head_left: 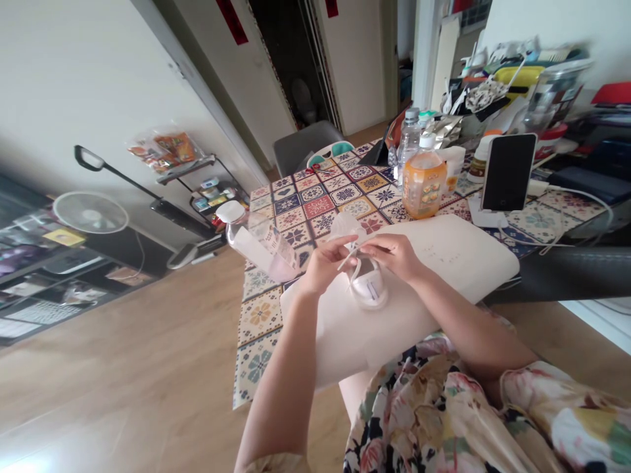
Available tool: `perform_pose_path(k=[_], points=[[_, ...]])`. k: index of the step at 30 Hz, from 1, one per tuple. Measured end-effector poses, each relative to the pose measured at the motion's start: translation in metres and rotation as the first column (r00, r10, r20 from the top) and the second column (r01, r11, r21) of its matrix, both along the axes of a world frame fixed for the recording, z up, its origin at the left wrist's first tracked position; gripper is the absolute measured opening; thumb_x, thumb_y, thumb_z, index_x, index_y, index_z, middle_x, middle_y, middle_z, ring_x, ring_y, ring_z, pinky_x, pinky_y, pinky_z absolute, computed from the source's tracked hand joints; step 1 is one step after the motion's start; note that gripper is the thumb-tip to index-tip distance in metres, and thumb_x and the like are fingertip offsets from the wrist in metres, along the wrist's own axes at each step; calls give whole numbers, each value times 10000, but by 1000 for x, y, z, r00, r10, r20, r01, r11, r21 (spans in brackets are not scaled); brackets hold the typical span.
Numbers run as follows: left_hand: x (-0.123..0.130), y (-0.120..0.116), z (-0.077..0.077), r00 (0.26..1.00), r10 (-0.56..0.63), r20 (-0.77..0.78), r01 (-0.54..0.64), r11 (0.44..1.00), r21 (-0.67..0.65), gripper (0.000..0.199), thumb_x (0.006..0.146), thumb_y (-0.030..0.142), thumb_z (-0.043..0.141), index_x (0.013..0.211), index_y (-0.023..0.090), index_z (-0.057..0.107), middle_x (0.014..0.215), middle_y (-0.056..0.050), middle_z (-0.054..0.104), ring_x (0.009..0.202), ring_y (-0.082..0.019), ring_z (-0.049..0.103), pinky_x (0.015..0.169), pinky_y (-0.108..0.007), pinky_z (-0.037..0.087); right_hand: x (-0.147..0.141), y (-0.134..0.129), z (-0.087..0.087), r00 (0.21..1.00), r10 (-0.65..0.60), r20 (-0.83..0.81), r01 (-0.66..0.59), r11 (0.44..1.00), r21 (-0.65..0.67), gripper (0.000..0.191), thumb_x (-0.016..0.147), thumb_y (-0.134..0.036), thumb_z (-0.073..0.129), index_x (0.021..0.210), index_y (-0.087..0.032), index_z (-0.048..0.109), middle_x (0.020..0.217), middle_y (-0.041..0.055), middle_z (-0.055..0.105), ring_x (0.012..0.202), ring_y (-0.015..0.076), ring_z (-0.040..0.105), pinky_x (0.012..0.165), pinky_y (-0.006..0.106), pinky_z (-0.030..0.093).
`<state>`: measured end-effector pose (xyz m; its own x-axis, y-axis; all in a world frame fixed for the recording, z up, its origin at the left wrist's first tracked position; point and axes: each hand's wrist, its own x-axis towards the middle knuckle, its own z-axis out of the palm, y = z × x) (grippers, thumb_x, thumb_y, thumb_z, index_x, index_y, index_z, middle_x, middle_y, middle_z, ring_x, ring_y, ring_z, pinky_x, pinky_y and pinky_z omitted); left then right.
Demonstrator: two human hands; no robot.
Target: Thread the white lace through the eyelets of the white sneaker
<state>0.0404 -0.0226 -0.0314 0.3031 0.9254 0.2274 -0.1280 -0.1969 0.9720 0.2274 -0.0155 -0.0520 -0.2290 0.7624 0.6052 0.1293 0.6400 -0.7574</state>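
Observation:
Above a white mat [444,256] at the table's near edge, both my hands meet with fingers pinched. My left hand [328,263] is closed around a thin white strip [347,260], which slants out between its fingers. The fingertips of my right hand [394,253] are closed at the strip's upper end. Just below hangs or rests a small white rounded item [369,290], shoe-like, with a loop and a printed label; whether the strip is joined to it I cannot tell. Behind the fingers is a pale, translucent white thing [346,225], partly hidden.
On the patterned tablecloth [318,207], a pump bottle [261,246] stands left. To the right are an orange-labelled jar [424,184], a clear bottle [409,135] and a phone [509,172] on a stand with a white cable. A grey chair [310,141] is at the far end.

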Motion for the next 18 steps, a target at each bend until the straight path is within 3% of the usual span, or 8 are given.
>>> perform_pose_path(k=[4, 7, 12, 18], points=[[6, -3, -3, 997, 79, -2, -79, 996, 51, 304, 609, 378, 861, 720, 135, 716, 557, 17, 587, 461, -57, 472, 455, -196, 376, -1, 1, -2, 995, 15, 100, -33, 981, 189, 253, 928, -353, 557, 829, -189, 722, 677, 28, 635, 617, 129, 559, 592, 252, 432], [8, -4, -7, 992, 130, -6, -128, 986, 104, 273, 654, 372, 836, 700, 145, 690, 576, 19, 581, 459, -50, 462, 450, -192, 356, -1, 0, -2, 991, 27, 130, -58, 968, 245, 210, 924, -337, 555, 910, -180, 694, 724, 30, 608, 602, 122, 517, 562, 250, 416], [10, -7, -4, 986, 158, -44, -149, 974, 170, 265, 673, 361, 823, 709, 156, 660, 602, 24, 571, 500, -58, 483, 489, -198, 388, -2, -2, 0, 997, 19, 77, -34, 979, 199, 265, 958, -343, 501, 804, -194, 656, 730, 43, 626, 699, 154, 574, 658, 284, 463], [11, -10, -6, 979, 189, -81, -164, 955, 246, 279, 681, 381, 814, 710, 151, 659, 651, -10, 623, 548, -79, 526, 517, -208, 413, -7, -2, -2, 996, -74, -45, 75, 997, 7, 234, 865, -399, 644, 756, -196, 605, 629, -15, 607, 530, 106, 505, 512, 233, 392]])
